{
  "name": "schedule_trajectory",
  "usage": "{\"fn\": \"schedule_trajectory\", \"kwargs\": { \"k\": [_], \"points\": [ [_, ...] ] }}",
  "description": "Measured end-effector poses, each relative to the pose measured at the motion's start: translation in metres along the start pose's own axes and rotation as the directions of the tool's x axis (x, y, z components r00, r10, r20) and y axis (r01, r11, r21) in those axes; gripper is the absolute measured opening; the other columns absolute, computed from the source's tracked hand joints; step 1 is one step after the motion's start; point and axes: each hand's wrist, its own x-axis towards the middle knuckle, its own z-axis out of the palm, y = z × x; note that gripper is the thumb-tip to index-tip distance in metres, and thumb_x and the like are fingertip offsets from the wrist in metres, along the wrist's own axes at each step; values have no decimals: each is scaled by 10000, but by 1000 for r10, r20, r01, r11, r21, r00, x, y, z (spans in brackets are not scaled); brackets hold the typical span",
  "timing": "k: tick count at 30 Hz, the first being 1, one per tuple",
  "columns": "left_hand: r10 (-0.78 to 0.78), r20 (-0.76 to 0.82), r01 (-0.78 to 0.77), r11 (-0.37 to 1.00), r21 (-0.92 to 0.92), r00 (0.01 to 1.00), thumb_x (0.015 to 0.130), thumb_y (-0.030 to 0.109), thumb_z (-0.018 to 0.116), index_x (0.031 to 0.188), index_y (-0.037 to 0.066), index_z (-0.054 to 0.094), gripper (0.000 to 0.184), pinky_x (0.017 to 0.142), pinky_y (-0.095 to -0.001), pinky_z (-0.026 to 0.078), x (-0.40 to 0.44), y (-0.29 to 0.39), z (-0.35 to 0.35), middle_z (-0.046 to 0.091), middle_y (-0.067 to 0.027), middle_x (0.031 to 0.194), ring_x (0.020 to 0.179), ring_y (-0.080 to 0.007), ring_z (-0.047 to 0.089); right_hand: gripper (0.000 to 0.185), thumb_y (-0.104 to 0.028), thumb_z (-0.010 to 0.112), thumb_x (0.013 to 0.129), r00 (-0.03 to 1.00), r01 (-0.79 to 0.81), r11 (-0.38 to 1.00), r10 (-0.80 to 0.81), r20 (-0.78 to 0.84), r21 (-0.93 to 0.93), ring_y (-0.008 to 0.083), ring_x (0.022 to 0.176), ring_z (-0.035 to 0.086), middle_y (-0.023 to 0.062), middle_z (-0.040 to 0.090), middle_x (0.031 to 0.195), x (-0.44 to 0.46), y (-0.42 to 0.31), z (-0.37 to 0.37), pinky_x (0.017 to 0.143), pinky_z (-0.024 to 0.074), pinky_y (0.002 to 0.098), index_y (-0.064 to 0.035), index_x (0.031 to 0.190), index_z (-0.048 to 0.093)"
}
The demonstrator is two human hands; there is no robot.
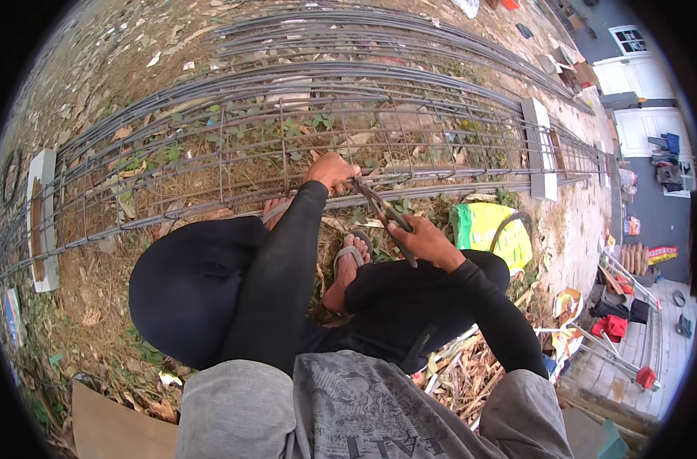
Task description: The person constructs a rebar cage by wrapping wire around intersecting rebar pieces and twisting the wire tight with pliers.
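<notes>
At the near edge of the steel cage (284, 145), close by my sandals (350, 252), my left hand (333, 172) is bent over the rods beside the head of the pliers (385, 209). Its fingers curl away from view, so I cannot tell whether they grip anything. My right hand (429, 241) has its fingers wrapped around the plier handles; what the tip bites is too small to make out. The cage spans the white blocks (544, 186) above leaf-strewn ground (96, 291). I judge it heavy and stiff as a whole, though one long rod may flex and spring between the blocks. The brownish metal looks rough rather than slippery, and hardly fragile. A good hold would be on a long rod next to a crossing, where it should give least. The pliers look hard and fairly light, best held well back on the handles, fingers away from the pivot.
</notes>
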Motion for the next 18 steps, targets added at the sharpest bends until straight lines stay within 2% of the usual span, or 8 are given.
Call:
{"fn": "schedule_trajectory", "kwargs": {
  "k": [2, 4, 7, 8, 10, 13, 16, 18],
  "points": [
    [4, -1, -4, 998, 66, 1000, 952, 444, 691, 999, 108, 836, 369, 604, -403, 529, 2, -1, 0, 743, -102, 694, 591, -192, 678, 367, -343, 599, 1044, 999, 37, 998, -39, -34, -58, 153, 666, 667, 63, 682, 838, -1, -1, 4, 585, 540, 322, -66, 1276, 663],
    [-1, -1, 1, 999, 33, 1000, 946, 450, 695, 987, 106, 837, 374, 607, -409, 527, 5, -4, 0, 737, -106, 684, 590, -198, 678, 380, -343, 588, 1049, 998, 37, 997, -40, -38, -66, 157, 671, 668, 64, 677, 823, -2, -6, 8, 607, 545, 329, -61, 1297, 644],
    [10, 3, -10, 1000, 8, 1000, 939, 452, 702, 983, 107, 837, 374, 607, -410, 521, 5, -3, 0, 731, -112, 672, 579, -204, 671, 387, -365, 589, 1056, 998, -39, 992, 33, 54, 118, 159, 678, 662, 49, 662, 817, -2, -3, 7, 623, 543, 331, -49, 1276, 625],
    [13, 3, -13, 1000, 0, 1000, 937, 452, 704, 984, 107, 837, 372, 606, -408, 519, 3, -3, 0, 729, -114, 669, 574, -205, 667, 397, -375, 585, 1060, 990, -105, 964, 78, 117, 244, 160, 674, 664, 45, 660, 818, -1, -1, 6, 606, 541, 325, -64, 1306, 604],
    [-12, -12, 12, 1000, 10, 1000, 932, 450, 708, 981, 105, 837, 371, 595, -408, 515, 1, -1, -2, 727, -122, 667, 561, -207, 657, 423, -396, 579, 1069, 956, -249, 849, 139, 257, 466, 161, 665, 670, 36, 655, 820, 3, 4, 3, 573, 536, 314, -95, 1366, 563],
    [-57, -12, 57, 997, 49, 998, 924, 450, 719, 982, 100, 836, 373, 573, -411, 504, -6, 6, -1, 728, -133, 673, 551, -209, 644, 453, -396, 638, 1039, 912, -358, 579, 46, 409, 733, 170, 672, 683, 38, 651, 868, 12, 32, 13, 576, 554, 302, -95, 1362, 533],
    [-17, -47, 19, 999, 41, 999, 934, 449, 724, 1009, 55, 822, 414, 526, -418, 473, -8, 4, -1, 721, -171, 692, 510, -204, 591, 535, -323, 725, 992, 937, -225, 768, 1, 350, 599, 164, 655, 681, 49, 651, 893, 4, 21, 6, 564, 559, 286, -88, 1409, 485],
    [-25, -27, 26, 1000, 8, 999, 965, 438, 716, 975, 15, 797, 431, 479, -410, 419, -1, -2, 3, 686, -156, 653, 457, -181, 498, 801, -217, 876, 833, 964, -119, 922, 19, 264, 369, 164, 635, 690, 82, 643, 879, -7, 0, -9, 530, 556, 272, -26, 1456, 409]
  ]
}}
